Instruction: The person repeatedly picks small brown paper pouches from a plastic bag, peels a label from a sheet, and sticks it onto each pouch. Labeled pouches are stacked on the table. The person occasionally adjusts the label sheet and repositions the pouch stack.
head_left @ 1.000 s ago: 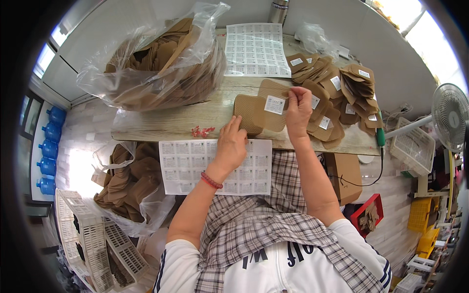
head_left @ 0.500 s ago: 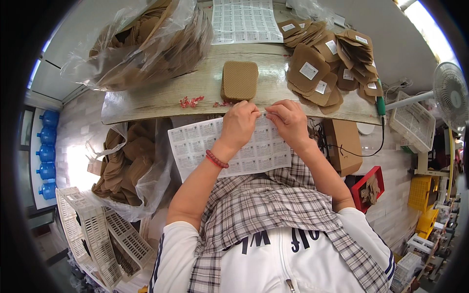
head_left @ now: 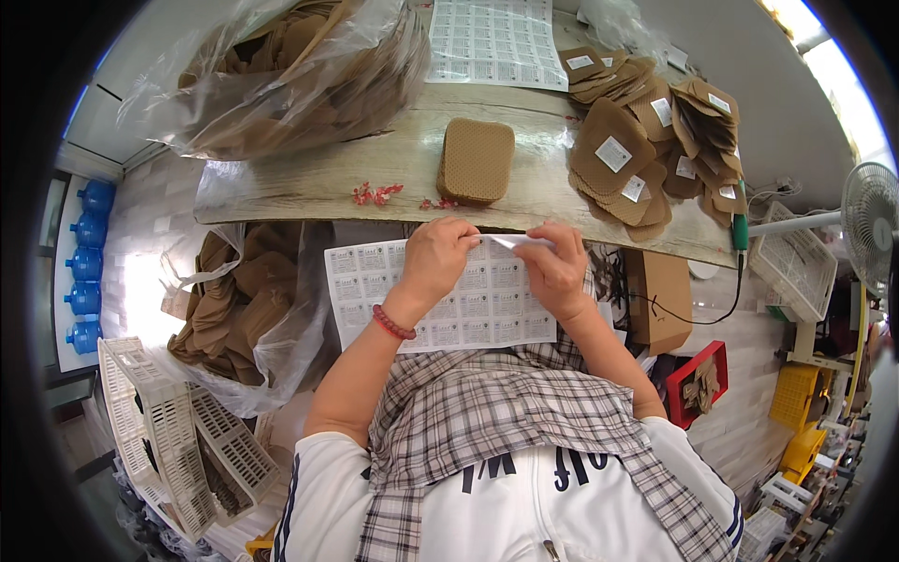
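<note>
A white sheet of printed labels (head_left: 491, 298) lies over my lap, below the table's front edge. At its top edge my left hand (head_left: 438, 262) pinches the sheet, fingers closed. My right hand (head_left: 559, 270) grips the top edge a little to the right, thumb and fingers together. Between the two hands a strip of that edge is lifted and folded, its plain white side showing. Just beyond my hands, a neat stack of brown textured pads (head_left: 478, 157) stands on the table (head_left: 309, 192).
Brown pads bearing white labels (head_left: 599, 140) are heaped at the table's right. A clear bag of brown pads (head_left: 309, 84) sits at the left; another bag (head_left: 248, 309) is below. A second label sheet (head_left: 496, 42) lies at the back. A green-handled tool (head_left: 740, 229) hangs at the right edge.
My hands have moved a little apart, and the sheet's top edge between them is now lifted and folded over. The whole view has shifted slightly.
</note>
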Available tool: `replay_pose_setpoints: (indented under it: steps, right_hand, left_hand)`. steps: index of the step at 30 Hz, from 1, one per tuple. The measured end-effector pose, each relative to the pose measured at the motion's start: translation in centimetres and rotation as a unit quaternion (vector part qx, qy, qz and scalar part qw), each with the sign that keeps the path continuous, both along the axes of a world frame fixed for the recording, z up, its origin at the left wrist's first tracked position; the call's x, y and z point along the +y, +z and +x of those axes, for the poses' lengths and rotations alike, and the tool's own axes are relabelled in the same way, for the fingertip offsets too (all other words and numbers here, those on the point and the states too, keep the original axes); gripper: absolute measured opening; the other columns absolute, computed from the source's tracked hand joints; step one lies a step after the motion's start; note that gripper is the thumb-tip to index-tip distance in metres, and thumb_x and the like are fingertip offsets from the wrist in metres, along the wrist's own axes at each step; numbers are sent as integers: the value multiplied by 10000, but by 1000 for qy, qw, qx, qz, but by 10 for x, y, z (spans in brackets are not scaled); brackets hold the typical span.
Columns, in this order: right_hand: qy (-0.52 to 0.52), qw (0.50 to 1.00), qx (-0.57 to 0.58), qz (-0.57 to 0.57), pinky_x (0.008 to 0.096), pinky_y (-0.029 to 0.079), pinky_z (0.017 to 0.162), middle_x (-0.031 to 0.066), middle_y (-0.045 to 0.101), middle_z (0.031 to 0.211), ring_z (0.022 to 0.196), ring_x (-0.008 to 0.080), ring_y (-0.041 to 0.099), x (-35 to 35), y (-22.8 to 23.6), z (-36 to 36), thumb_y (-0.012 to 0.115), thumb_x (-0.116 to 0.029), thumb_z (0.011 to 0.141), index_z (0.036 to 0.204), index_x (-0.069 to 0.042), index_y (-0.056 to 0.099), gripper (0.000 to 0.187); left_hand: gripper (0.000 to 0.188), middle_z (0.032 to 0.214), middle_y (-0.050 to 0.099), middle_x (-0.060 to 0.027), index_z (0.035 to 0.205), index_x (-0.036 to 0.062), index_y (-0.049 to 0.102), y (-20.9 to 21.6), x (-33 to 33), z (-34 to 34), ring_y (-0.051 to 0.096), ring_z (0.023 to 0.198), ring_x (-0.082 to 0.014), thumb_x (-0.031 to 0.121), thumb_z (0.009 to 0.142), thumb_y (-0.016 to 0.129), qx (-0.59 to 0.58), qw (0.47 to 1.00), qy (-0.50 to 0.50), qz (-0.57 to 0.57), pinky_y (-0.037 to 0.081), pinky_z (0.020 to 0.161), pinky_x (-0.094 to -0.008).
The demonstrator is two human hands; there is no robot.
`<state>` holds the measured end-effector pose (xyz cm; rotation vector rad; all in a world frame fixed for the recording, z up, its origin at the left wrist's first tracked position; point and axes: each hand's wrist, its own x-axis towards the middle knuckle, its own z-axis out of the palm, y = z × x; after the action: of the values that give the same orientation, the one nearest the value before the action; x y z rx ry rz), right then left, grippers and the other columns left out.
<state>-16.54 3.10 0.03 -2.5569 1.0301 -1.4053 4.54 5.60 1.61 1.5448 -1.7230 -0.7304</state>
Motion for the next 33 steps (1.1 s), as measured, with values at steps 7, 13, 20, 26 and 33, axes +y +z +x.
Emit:
replay_pose_setpoints:
  steps: [7, 13, 20, 26, 33]
  right_hand:
    - [111, 913, -258, 295, 355, 467, 922, 63, 563, 1083, 1022, 226, 579, 18, 21, -14, 755, -11, 770, 827, -78, 685, 112]
    - [88, 755, -404, 509, 263, 476, 789, 6, 599, 908, 848, 90, 560, -72, 38, 8, 624, -106, 961, 946, -26, 622, 81]
    - [26, 806, -274, 524, 220, 438, 633, -23, 597, 804, 701, 58, 520, -122, 14, 52, 651, -146, 948, 949, -35, 632, 113]
    - [-21, 859, -238, 453, 213, 421, 607, -26, 601, 795, 684, 50, 499, -125, -9, 61, 666, -138, 935, 929, -28, 640, 113]
    - [-44, 859, -229, 457, 257, 482, 663, 20, 650, 794, 723, 83, 564, -124, -4, 64, 676, -88, 900, 919, 10, 648, 104]
  left_hand:
    - [111, 863, 681, -104, 884, 2, 687, 10, -3, 5, 632, 792, -260, 95, 858, 631, 29, 998, 3, 54, 478, 746, -357]
    - [84, 1202, 618, -175, 813, -9, 605, 33, -3, -5, 558, 1148, -341, 45, 861, 562, -102, 987, 6, -122, 424, 975, -443]
    - [73, 1257, 590, -260, 846, -23, 577, 10, -27, 2, 506, 1262, -410, 18, 857, 519, -122, 978, -33, -167, 346, 1117, -516]
    - [80, 1240, 595, -262, 850, -28, 573, 7, -29, 2, 519, 1239, -425, 15, 850, 507, -114, 977, -31, -176, 362, 1104, -514]
    - [77, 1232, 593, -263, 841, -35, 570, 9, -30, 2, 520, 1231, -434, 5, 838, 504, -108, 978, -27, -174, 371, 1095, -519]
